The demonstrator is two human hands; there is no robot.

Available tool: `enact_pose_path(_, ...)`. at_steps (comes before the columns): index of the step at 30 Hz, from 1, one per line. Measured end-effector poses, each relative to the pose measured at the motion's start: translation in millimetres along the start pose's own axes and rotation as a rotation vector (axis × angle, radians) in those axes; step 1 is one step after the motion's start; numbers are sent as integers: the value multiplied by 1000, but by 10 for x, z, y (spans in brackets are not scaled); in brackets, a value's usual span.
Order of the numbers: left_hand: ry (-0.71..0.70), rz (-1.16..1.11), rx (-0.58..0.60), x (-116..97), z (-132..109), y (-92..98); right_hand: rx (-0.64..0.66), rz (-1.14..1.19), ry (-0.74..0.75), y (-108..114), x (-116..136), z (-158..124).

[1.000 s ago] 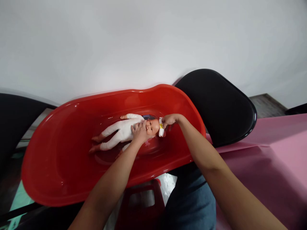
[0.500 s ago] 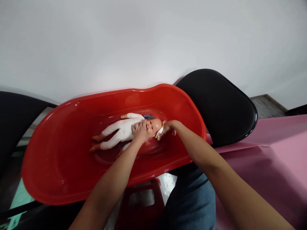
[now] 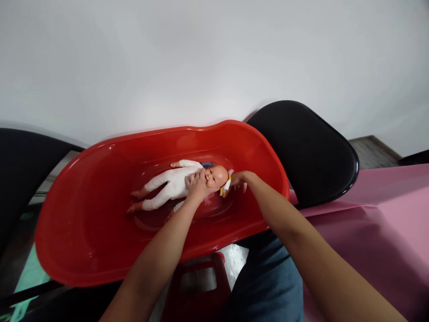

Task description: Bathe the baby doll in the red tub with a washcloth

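the likeliest trouble is the baby doll sliding across the glossy floor of the red plastic baby tub if the left hand loosens on its chin and cheek, as that hand seems to carry the main hold. the small white-and-yellow item, too small to identify, could slip from the right hand if its pinch weakens. the doll lies on its back mid-tub, well off the rim, head toward the tub's right end. the hands are apart with the doll's head between them: the left is clamped on the face, while the right pinches the item just beside the crown.
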State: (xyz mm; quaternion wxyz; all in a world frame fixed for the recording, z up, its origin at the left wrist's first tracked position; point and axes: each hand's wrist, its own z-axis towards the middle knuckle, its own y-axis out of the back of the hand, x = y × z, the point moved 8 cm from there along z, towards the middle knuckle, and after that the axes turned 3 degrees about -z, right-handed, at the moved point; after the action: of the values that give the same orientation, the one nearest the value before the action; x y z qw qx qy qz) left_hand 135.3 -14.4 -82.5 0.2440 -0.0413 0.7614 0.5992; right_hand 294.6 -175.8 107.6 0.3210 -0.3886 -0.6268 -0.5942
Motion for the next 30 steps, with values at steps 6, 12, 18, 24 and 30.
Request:
enact_pose_path(6, -3, 28, 20, 10, 4, -40, -63, 60, 54, 65, 39, 66)
enact_pose_path(12, -15, 29, 23, 12, 1, -14, -60, 129, 25, 8, 36, 136)
enact_pose_path(18, -26, 49, 37, -9, -14, 8, -58, 236, -24, -48, -86, 195)
enact_pose_path(24, -40, 87, 36, -21, -29, -5, 32, 409, 4, -70, 137, 131)
enact_pose_path(30, -51, 105, 15, 5, -13, -33, -1, 486, 11, 25, 134, 64)
